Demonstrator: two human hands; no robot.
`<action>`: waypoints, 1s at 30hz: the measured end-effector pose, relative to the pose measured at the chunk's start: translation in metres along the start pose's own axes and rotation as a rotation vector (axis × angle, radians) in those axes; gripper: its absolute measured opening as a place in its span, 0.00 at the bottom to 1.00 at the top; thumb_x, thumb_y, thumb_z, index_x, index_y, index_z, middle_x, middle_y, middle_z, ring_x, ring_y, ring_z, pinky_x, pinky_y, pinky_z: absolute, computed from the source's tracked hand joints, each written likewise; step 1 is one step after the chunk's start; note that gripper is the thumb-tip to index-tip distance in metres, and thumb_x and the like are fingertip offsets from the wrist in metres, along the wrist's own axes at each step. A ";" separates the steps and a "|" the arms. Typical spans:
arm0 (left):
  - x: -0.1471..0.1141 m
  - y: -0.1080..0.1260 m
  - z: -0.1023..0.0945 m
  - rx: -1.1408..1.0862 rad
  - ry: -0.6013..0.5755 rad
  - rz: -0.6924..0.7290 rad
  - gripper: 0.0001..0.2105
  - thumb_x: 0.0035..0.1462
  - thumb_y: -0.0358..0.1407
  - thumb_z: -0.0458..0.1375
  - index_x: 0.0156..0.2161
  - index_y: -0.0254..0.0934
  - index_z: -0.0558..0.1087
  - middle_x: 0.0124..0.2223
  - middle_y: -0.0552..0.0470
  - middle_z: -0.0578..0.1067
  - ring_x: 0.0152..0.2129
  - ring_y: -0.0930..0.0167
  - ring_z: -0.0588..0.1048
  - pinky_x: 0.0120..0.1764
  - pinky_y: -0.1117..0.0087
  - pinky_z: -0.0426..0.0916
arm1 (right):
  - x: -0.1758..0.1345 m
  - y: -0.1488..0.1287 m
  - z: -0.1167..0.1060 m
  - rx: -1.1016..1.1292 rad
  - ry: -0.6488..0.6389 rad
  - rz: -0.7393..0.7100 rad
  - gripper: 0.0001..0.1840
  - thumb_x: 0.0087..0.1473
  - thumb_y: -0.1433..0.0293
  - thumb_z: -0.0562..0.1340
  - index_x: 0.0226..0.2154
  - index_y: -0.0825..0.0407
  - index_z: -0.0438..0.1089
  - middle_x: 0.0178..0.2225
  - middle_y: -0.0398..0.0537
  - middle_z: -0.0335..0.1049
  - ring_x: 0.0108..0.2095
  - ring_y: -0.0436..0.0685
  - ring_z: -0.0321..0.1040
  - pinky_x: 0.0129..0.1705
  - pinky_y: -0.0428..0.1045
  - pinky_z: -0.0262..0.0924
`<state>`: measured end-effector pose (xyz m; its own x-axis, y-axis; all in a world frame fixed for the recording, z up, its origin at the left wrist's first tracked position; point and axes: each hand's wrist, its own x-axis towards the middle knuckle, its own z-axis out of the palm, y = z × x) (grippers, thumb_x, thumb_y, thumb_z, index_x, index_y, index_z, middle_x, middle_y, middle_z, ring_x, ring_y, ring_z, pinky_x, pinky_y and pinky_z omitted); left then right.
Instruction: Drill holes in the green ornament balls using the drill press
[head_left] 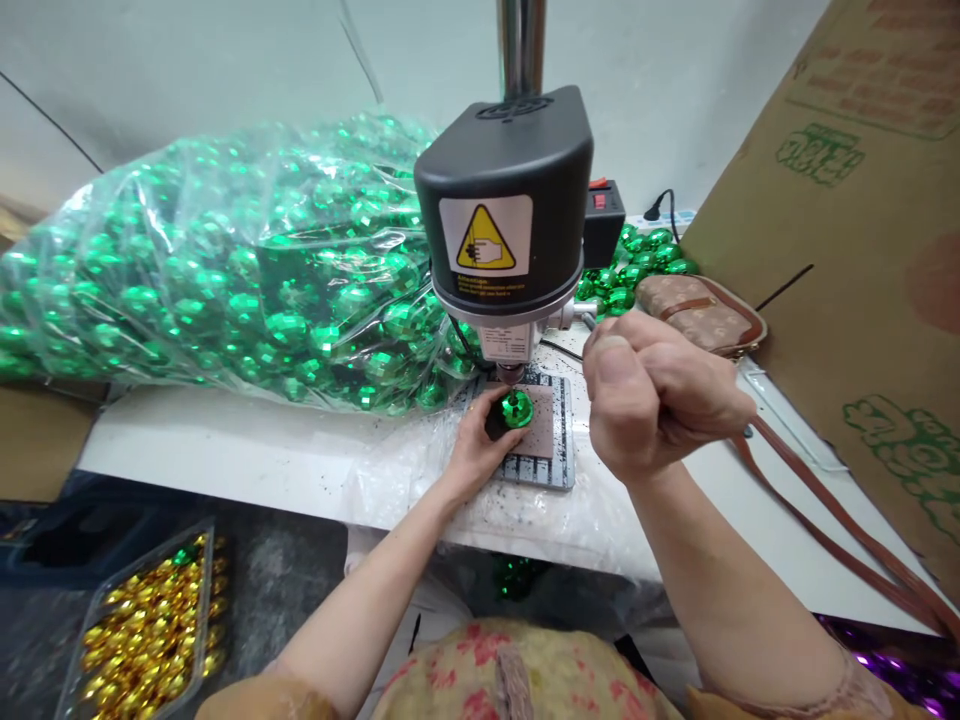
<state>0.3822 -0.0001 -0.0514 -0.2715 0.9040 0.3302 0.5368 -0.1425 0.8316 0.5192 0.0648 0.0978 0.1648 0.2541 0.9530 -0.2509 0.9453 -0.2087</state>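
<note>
A shiny green faceted ball (517, 409) sits under the chuck of a small black-topped drill press (504, 200). My left hand (480, 440) pinches the ball between thumb and fingers, steadying it on the pinkish pad (553, 425) of the metal base plate (559, 474). My right hand (652, 390) is closed in a fist at the machine's right side, by the silver hub of the feed lever. It appears wrapped round that lever, which the fingers mostly hide. Dark shavings are scattered over the base and the table.
A big clear bag of green balls (247, 270) lies to the left. Loose green balls (637, 262), a brown handbag (701, 312) and a cardboard box (855, 230) are on the right. Below left stands a clear tub (204, 610) of gold balls.
</note>
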 end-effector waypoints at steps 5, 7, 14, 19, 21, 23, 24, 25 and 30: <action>0.000 0.001 0.000 -0.030 -0.008 0.009 0.24 0.53 0.36 0.66 0.55 0.40 0.68 0.52 0.45 0.76 0.49 0.62 0.75 0.53 0.58 0.69 | -0.003 0.003 -0.002 -0.019 0.011 -0.051 0.22 0.53 0.80 0.58 0.19 0.53 0.44 0.16 0.37 0.44 0.18 0.42 0.47 0.19 0.45 0.43; 0.000 0.001 0.000 -0.040 -0.007 0.006 0.24 0.53 0.37 0.66 0.55 0.41 0.68 0.53 0.45 0.76 0.50 0.62 0.75 0.54 0.57 0.69 | -0.006 0.004 -0.002 -0.044 0.007 -0.077 0.22 0.53 0.80 0.58 0.19 0.53 0.44 0.16 0.37 0.44 0.18 0.42 0.46 0.18 0.44 0.43; 0.000 -0.002 0.003 -0.061 -0.015 0.024 0.25 0.53 0.37 0.66 0.56 0.41 0.67 0.54 0.45 0.75 0.52 0.61 0.74 0.55 0.57 0.68 | -0.014 0.011 -0.001 -0.094 0.049 -0.177 0.23 0.52 0.79 0.58 0.18 0.53 0.42 0.16 0.37 0.43 0.17 0.41 0.44 0.18 0.44 0.44; 0.000 -0.002 0.003 -0.059 -0.005 0.043 0.24 0.53 0.35 0.66 0.55 0.40 0.68 0.54 0.45 0.76 0.51 0.62 0.75 0.54 0.58 0.69 | -0.018 0.011 -0.005 -0.070 0.009 -0.162 0.22 0.50 0.80 0.59 0.18 0.53 0.43 0.17 0.37 0.47 0.17 0.42 0.46 0.18 0.45 0.45; 0.001 -0.001 0.003 -0.057 -0.007 0.058 0.24 0.53 0.34 0.66 0.55 0.40 0.68 0.54 0.45 0.76 0.51 0.62 0.75 0.54 0.58 0.69 | -0.017 0.010 -0.007 -0.063 -0.038 -0.137 0.22 0.49 0.80 0.59 0.18 0.53 0.44 0.18 0.37 0.49 0.18 0.42 0.48 0.19 0.45 0.46; 0.001 -0.001 0.003 -0.051 -0.010 0.062 0.24 0.53 0.34 0.66 0.55 0.40 0.68 0.54 0.45 0.76 0.51 0.62 0.75 0.55 0.58 0.69 | -0.017 0.009 -0.009 -0.050 -0.045 -0.137 0.22 0.49 0.80 0.59 0.18 0.53 0.43 0.18 0.38 0.49 0.17 0.42 0.48 0.19 0.46 0.46; 0.001 0.000 0.004 -0.046 -0.009 0.060 0.24 0.53 0.34 0.66 0.55 0.40 0.68 0.54 0.45 0.76 0.52 0.62 0.75 0.55 0.58 0.69 | -0.017 0.009 -0.010 -0.047 -0.043 -0.138 0.22 0.49 0.80 0.58 0.18 0.53 0.43 0.18 0.38 0.49 0.17 0.42 0.47 0.19 0.46 0.46; 0.001 0.000 0.004 -0.042 -0.007 0.058 0.24 0.53 0.33 0.66 0.55 0.40 0.68 0.54 0.45 0.76 0.52 0.62 0.75 0.55 0.58 0.69 | -0.019 0.009 -0.010 -0.047 -0.038 -0.141 0.22 0.49 0.80 0.58 0.18 0.53 0.43 0.18 0.38 0.48 0.17 0.42 0.46 0.18 0.46 0.45; -0.001 0.000 0.004 -0.035 0.001 0.067 0.24 0.53 0.33 0.67 0.55 0.40 0.68 0.54 0.46 0.76 0.52 0.62 0.75 0.54 0.59 0.70 | -0.029 0.013 -0.014 -0.071 -0.083 -0.186 0.22 0.48 0.81 0.58 0.18 0.52 0.42 0.18 0.38 0.47 0.16 0.42 0.47 0.18 0.47 0.44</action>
<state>0.3851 0.0009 -0.0536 -0.2367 0.8914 0.3865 0.5257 -0.2170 0.8225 0.5247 0.0722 0.0640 0.1222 0.0594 0.9907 -0.1553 0.9871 -0.0400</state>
